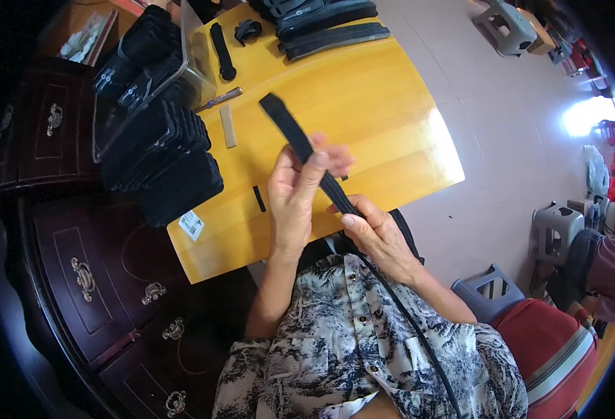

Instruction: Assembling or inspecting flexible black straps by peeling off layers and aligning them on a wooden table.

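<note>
Two hands share one long black strap above the yellow bench. Its long axis runs from about 11 o'clock, where the free end hangs over the bench, down to 5 o'clock, where it trails past the person's patterned shirt. The left hand pinches the strap near mid-length, thumb and fingers closed on it; the right hand pinches it just below, at 4 o'clock from the left. The free end lies nearer the left hand.

At 9 o'clock from the hands a big stack of black pieces covers the bench's left side. More black straps lie at 12 o'clock. A small white label with dark print sits at the bench's near left corner, at 8 o'clock.
</note>
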`<state>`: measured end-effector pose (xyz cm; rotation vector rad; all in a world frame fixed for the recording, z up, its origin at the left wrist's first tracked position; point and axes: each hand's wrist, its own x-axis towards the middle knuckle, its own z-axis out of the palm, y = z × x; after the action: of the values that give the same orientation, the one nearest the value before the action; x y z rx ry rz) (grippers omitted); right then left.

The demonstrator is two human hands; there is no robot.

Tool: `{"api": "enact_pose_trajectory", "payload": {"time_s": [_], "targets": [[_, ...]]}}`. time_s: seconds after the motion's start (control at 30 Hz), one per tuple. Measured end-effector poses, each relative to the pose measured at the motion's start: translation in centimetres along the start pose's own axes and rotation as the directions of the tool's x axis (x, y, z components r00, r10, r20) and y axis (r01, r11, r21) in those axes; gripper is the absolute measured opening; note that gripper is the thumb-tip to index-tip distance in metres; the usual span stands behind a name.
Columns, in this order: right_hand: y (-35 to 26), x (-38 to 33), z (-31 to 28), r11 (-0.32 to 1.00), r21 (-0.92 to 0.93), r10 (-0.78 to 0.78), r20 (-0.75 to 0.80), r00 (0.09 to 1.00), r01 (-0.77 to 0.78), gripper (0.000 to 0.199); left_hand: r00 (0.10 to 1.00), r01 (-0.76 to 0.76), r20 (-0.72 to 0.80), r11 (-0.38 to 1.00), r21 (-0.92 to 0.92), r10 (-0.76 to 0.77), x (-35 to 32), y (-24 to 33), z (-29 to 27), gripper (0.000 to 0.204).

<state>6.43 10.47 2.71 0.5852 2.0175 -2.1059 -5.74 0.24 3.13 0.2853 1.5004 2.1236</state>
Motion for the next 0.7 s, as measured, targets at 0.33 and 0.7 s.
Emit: {"api": "enact_pose_trajectory", "payload": {"time_s": [0.33,0.7], "targets": [[-0.6,-0.4,0.5,0.975,0.201,0.050,0.200,0.979,-0.091,0.042,0.916,0.398,0.307,0.487,-0.777,-0.258,1.6,-1.2,-2.9,0.039],[2.2,0.7,-1.0,0.883,-0.385,-0.355,-0.175,0.918,0.268,0.033,0.984,-0.106,-0.140,0.993,0.058,0.113,0.3,-0.6,0.4,0.025]]}}
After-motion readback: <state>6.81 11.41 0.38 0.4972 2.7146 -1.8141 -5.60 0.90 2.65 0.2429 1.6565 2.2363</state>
